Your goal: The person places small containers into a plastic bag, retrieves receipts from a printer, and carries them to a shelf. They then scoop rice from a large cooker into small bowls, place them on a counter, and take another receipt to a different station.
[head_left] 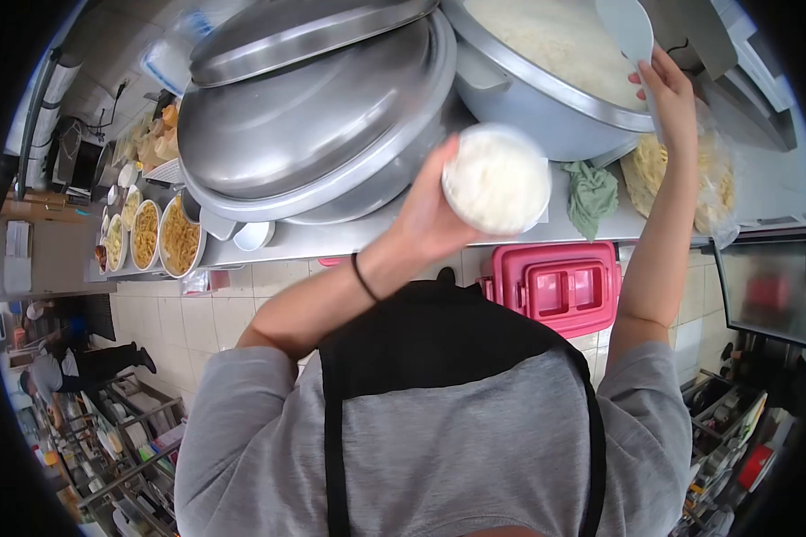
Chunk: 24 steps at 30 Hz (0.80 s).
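Observation:
My left hand [432, 204] is closed round the side of a white bowl of rice [497, 179], filled to the rim and held over the counter's front edge. My right hand [667, 85] grips the handle of a pale rice paddle [628, 31], whose blade is over the big pot [551, 103] at the upper right. White rice [555, 40] fills that pot. To its left stands a large metal pot with a domed lid [322, 116]. A crumpled green cloth [591, 197] lies on the counter below the rice pot.
Bags of yellowish food [649, 170] lie by my right forearm. Several tubs of food [181, 242] and a small white cup [254, 235] line the counter's left part. A pink lidded bin [555, 291] stands on the floor before me. Another person [72, 371] is at far left.

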Tool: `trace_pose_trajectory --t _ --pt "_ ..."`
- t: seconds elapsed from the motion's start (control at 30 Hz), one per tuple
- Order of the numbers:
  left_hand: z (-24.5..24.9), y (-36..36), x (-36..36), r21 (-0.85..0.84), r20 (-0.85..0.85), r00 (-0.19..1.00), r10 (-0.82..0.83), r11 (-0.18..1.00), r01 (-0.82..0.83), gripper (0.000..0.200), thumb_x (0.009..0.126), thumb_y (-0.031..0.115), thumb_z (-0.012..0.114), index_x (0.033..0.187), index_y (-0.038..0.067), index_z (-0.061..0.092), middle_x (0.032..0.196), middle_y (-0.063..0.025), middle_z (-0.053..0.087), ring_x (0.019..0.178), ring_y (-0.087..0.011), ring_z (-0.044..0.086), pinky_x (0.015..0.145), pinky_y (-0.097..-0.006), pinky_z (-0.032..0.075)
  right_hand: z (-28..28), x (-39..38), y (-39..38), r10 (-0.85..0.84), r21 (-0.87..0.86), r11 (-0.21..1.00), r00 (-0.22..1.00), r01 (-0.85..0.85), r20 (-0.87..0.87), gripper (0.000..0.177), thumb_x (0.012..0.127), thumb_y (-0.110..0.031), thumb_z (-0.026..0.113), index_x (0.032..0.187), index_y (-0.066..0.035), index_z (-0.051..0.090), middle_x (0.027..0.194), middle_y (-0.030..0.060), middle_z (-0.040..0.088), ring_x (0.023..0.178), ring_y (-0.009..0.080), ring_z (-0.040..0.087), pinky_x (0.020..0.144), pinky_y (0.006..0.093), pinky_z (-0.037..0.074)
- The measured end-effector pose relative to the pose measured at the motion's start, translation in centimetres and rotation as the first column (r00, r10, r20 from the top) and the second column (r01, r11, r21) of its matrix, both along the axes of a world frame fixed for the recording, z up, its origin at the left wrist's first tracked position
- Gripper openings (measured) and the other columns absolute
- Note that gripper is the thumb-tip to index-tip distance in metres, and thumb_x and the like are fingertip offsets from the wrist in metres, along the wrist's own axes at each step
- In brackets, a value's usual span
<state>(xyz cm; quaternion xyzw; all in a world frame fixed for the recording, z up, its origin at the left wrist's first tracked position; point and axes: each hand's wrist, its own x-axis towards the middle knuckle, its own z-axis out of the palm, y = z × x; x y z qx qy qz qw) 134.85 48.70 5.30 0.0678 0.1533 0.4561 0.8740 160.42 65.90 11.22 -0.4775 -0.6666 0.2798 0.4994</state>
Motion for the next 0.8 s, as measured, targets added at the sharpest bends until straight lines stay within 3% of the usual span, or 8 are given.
trace_pose_trajectory --t 0.1,0.17,0.23,0.33,0.4,0.47,0.57,0.8 --pt "-5.4 -4.2 -2.7 -0.145 -0.15 0.988 -0.021 0.989 -0.001 0.059 0.082 0.052 0.04 0.126 0.014 0.038 0.129 -0.0101 0.04 0.117 -0.0302 0.04 0.093 -0.0555 0.031 -1.7 0.0 -2.0 0.014 -0.013 1.0 1.0 -0.014 -0.026 0.029 0.082 -0.012 0.051 0.11 -0.003 0.053 0.087 0.0017 0.061 0.069 0.0075 0.053 0.058 0.0201 0.041" --pt "-9.6 -5.3 -4.9 -0.198 -0.17 0.984 -0.049 0.98 0.015 0.058 0.082 0.052 0.04 0.126 0.014 0.038 0.129 -0.0097 0.04 0.117 -0.03 0.039 0.093 -0.0556 0.03 -2.7 -0.6 -5.1 0.184 -0.122 0.976 0.983 -0.18 0.024 0.022 0.081 -0.012 0.053 0.101 -0.002 0.055 0.079 0.0004 0.059 0.062 0.0071 0.049 0.055 0.0208 0.04" --pt "-13.3 -5.7 -6.3 -0.273 -0.196 0.979 0.054 0.956 -0.108 0.056 0.082 0.05 0.039 0.125 0.014 0.039 0.128 -0.0101 0.041 0.117 -0.0303 0.039 0.094 -0.0555 0.029 -5.1 -2.3 -8.9 0.253 -0.343 0.907 0.967 -0.243 -0.016 0.017 0.08 -0.011 0.056 0.095 -0.003 0.056 0.072 -0.0007 0.055 0.057 0.0059 0.046 0.052 0.0207 0.039" --pt "-15.5 -5.1 -6.7 -0.238 -0.275 0.957 0.095 0.957 -0.164 0.057 0.082 0.05 0.04 0.126 0.013 0.038 0.129 -0.0098 0.04 0.118 -0.0307 0.039 0.095 -0.0543 0.029 -12.7 -2.0 -10.8 0.313 -0.501 0.807 0.946 -0.312 -0.085 0.016 0.08 -0.01 0.057 0.094 -0.002 0.055 0.07 -0.0006 0.054 0.055 0.0051 0.045 0.05 0.0206 0.038" --pt "-15.8 -4.7 -6.5 -0.257 -0.323 0.94 0.115 0.945 -0.204 0.055 0.083 0.046 0.042 0.126 0.011 0.036 0.128 -0.0113 0.039 0.117 -0.0309 0.039 0.095 -0.0534 0.03 -15.2 -1.7 -11.3 0.246 -0.562 0.791 0.967 -0.241 -0.069 0.016 0.081 -0.009 0.056 0.095 -0.002 0.055 0.07 -0.0013 0.053 0.055 0.0044 0.044 0.049 0.0189 0.037" --pt "-16.5 -4.5 -6.2 -0.274 -0.374 0.918 0.13 0.93 -0.243 0.053 0.085 0.042 0.044 0.126 0.009 0.035 0.128 -0.0129 0.039 0.117 -0.0311 0.039 0.095 -0.0526 0.031 -15.1 -1.7 -11.6 0.21 -0.54 0.814 0.975 -0.212 -0.067 0.015 0.081 -0.01 0.056 0.094 -0.002 0.055 0.068 -0.0013 0.052 0.055 0.0046 0.044 0.049 0.0194 0.037" --pt "-18.3 -5.0 -6.4 -0.192 -0.455 0.87 0.191 0.933 -0.306 0.039 0.088 0.025 0.046 0.117 0.001 0.038 0.113 -0.0139 0.046 0.106 -0.0285 0.046 0.091 -0.0466 0.039 -14.1 -1.6 -11.4 0.163 -0.484 0.861 0.986 -0.153 -0.021 0.014 0.082 -0.01 0.055 0.092 -0.002 0.054 0.066 -0.0015 0.051 0.055 0.0048 0.044 0.049 0.0198 0.036" --pt "-19.3 -5.6 -7.9 -0.097 -0.434 0.868 0.241 0.945 -0.311 0.03 0.09 0.022 0.044 0.112 0.001 0.043 0.11 -0.0131 0.047 0.103 -0.0254 0.047 0.089 -0.0426 0.042 -11.8 -1.3 -9.1 0.135 -0.314 0.945 0.983 -0.091 0.121 0.019 0.082 -0.014 0.058 0.097 -0.004 0.055 0.074 -0.0018 0.055 0.06 0.0048 0.046 0.055 0.0193 0.039"
